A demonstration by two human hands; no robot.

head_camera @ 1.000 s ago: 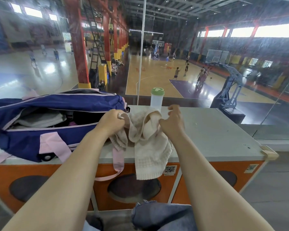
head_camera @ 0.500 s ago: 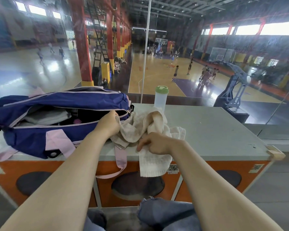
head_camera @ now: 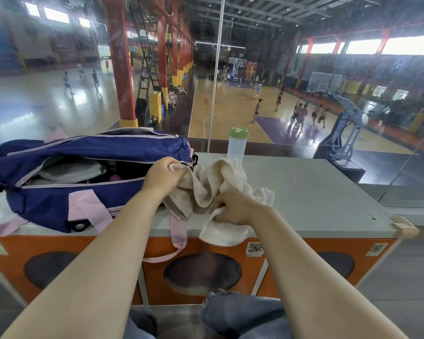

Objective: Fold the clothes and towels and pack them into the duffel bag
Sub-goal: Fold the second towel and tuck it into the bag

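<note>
My left hand [head_camera: 162, 176] pinches one corner of the cream towel [head_camera: 220, 177] beside the open duffel bag [head_camera: 88, 148]; my right hand [head_camera: 235, 207] grips its lower edge, fingers curled.

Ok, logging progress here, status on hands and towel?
Left hand and right hand both gripping cream towel, still bunched. Duffel bag open beside it. Bottle behind, clear.

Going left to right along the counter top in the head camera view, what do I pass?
Duffel bag → left hand → cream towel, held by both hands → bare grey counter.
</note>
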